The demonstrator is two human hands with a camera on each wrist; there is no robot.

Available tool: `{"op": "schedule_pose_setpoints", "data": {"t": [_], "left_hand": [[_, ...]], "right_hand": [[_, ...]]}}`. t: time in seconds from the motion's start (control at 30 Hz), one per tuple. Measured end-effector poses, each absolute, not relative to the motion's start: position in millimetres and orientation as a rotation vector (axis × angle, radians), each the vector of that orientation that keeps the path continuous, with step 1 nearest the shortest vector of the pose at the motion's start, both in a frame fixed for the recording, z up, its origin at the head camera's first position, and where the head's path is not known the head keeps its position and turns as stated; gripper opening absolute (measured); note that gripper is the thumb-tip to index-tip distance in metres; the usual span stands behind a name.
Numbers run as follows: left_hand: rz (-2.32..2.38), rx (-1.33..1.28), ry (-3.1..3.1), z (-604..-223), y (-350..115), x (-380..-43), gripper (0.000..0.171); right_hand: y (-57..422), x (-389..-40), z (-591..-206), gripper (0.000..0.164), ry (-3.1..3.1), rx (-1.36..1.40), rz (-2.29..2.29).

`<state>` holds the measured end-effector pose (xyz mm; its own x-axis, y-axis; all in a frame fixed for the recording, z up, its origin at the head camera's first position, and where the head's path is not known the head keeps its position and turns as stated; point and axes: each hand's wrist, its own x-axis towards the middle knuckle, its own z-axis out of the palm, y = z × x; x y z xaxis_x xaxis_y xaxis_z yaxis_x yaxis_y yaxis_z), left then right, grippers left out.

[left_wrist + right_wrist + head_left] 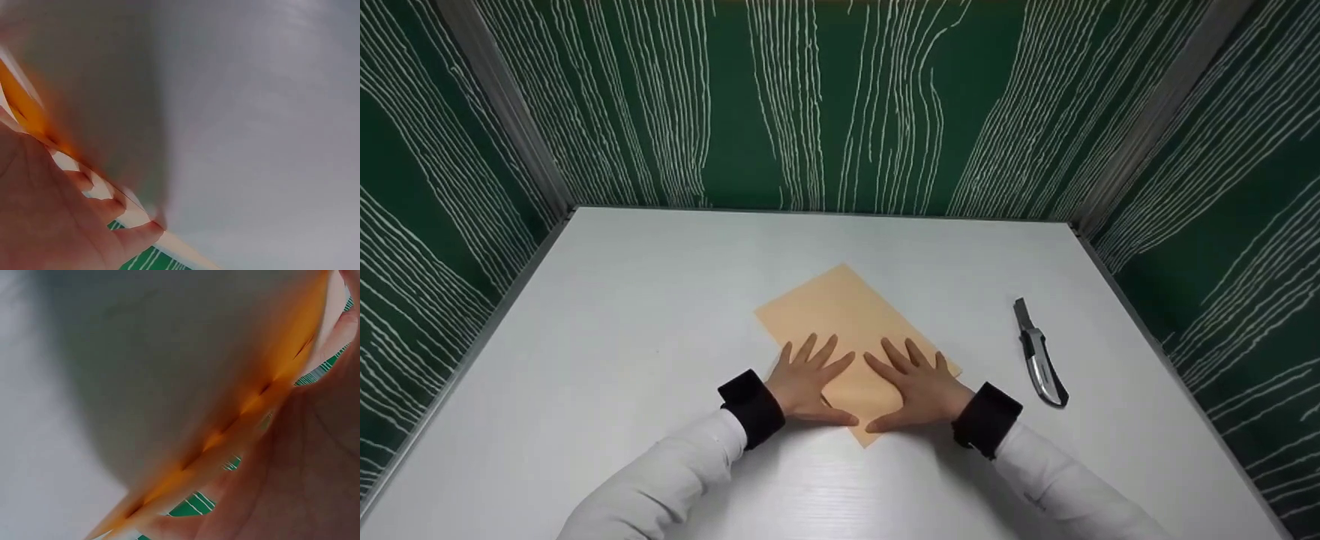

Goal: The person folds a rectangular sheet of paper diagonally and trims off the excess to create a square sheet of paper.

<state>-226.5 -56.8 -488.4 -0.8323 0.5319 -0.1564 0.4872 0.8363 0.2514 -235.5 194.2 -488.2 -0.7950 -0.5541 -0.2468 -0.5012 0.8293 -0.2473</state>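
A tan rectangular piece of paper (844,307) lies flat and diagonally on the white table, one corner pointing at the person. On its left near side rests the left hand (810,381), fingers straight and spread. The right hand (919,391) presses on the right near side in the same way, the two thumbs close together near the front corner. Seen from low down in the right wrist view, the paper's edge (225,430) glows orange and shows dark gaps, as if layered. The left wrist view shows the left hand's fingertips (147,232) touching along the edge.
A grey and black utility knife (1041,360) lies right of the paper, its blade end pointing away from the person. The white table (607,322) meets green walls with white wavy lines (825,105) at the back and both sides.
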Motion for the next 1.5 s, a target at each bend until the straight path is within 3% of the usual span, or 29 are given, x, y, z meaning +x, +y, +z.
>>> {"op": "schedule_pose_setpoints", "data": {"t": [0.97,1.13,1.3,1.5], "left_hand": [[0.376,0.72,2.925,-489.1,-45.5,-233.4,0.069],[0.34,0.735,2.931,-486.7,-45.7,-234.8,0.071],[0.29,0.769,2.931,-484.8,-47.7,-234.5,0.075],[0.241,0.805,2.892,-479.8,-52.4,-234.5,0.093]], "right_hand": [[212.4,-239.3,-493.7,0.073,2.8,-1.022,-0.388],[217.8,-242.0,-488.5,0.071,2.765,-1.078,-0.403],[223.1,-242.5,-488.5,0.051,2.778,-1.217,-0.4],[224.8,-243.7,-488.1,0.057,2.78,-1.212,-0.398]]}}
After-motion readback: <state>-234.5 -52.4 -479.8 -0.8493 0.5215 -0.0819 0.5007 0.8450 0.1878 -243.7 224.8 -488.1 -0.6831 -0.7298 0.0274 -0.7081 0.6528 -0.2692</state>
